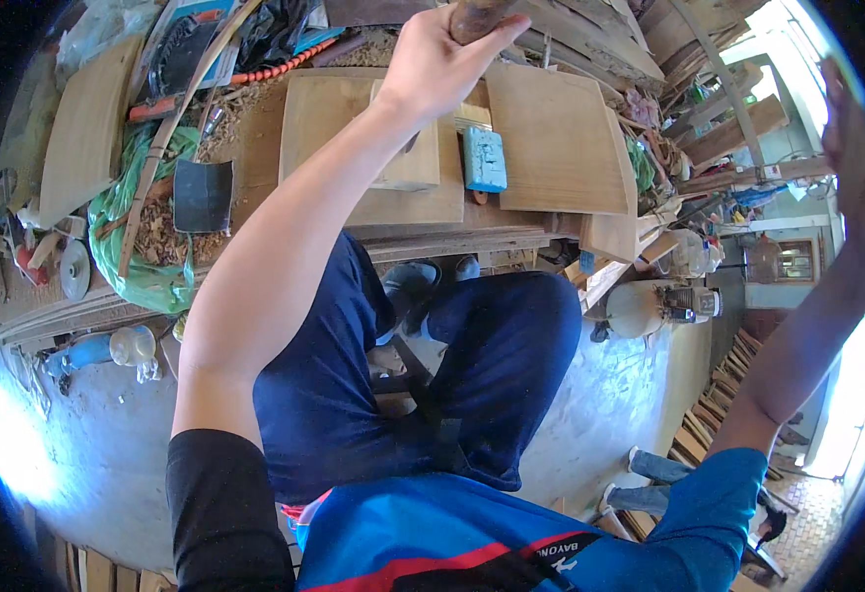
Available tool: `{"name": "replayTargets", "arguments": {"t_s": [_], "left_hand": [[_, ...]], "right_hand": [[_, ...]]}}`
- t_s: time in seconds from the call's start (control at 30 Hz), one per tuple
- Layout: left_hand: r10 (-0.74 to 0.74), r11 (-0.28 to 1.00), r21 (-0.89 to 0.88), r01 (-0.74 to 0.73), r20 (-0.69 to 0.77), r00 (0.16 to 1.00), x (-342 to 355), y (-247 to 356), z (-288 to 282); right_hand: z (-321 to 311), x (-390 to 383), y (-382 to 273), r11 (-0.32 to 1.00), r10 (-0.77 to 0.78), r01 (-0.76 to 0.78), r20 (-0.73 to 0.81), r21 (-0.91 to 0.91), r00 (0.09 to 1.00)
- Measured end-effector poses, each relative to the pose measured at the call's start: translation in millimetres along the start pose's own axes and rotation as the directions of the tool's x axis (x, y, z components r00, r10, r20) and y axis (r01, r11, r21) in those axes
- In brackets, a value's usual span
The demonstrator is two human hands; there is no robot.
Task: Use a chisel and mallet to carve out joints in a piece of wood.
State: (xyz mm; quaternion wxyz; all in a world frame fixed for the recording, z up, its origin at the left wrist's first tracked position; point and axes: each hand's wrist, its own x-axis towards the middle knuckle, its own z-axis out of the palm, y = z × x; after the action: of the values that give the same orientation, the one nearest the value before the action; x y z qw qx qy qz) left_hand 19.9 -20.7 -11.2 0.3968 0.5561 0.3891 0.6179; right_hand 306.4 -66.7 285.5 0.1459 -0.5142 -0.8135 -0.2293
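Observation:
My left hand [442, 64] reaches up to the top edge of the view. Its fingers are wrapped around a brown wooden handle [477, 18] with a rounded end; the rest of that tool is out of the picture. Under my left forearm lie a pale wooden block [415, 163] and a flat wooden board [319, 123]. Beside the block is a worn blue block [485, 160], against another pale board [556, 138]. My right hand [852, 133] is raised at the far right rim, dark and distorted, so its fingers cannot be made out.
On the bench's left are a green plastic bag [122, 257], a dark square sheet [203, 197], wood shavings and a leaning board [87, 133]. An orange ribbed cord [280, 67] lies farther back. Wood scraps crowd the right. My knees are below the bench edge [482, 237]. A person's legs [654, 483] show behind.

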Motion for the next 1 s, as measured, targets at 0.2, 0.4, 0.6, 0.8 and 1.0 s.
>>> {"name": "replayTargets", "arguments": {"t_s": [0.2,0.4,0.6,0.8,1.0], "left_hand": [[0.093,0.994,0.072,-0.087,-0.074,0.993,-7.3,7.8,6.4],[0.022,0.989,0.149,-0.014,-0.050,0.999,-11.8,0.2,-6.1],[-0.041,0.990,0.134,0.039,0.015,0.999,-4.3,12.0,2.7],[-0.020,0.997,0.069,0.019,0.007,1.000,-6.9,11.3,3.3],[-0.002,0.997,0.082,0.003,-0.009,1.000,-7.7,3.6,-4.8]], "right_hand": [[22.9,12.6,-7.3,0.905,-0.136,0.204,0.200,-0.373,0.970],[65.6,1.2,-109.3,0.955,-0.198,0.079,0.413,0.287,0.889],[69.9,-8.0,-78.2,0.579,-0.389,0.313,-0.082,0.753,0.918],[21.7,22.2,-141.7,0.989,0.033,0.035,0.437,-0.146,0.899],[35.2,9.3,-128.5,0.898,0.020,-0.240,0.511,0.369,0.859]]}}
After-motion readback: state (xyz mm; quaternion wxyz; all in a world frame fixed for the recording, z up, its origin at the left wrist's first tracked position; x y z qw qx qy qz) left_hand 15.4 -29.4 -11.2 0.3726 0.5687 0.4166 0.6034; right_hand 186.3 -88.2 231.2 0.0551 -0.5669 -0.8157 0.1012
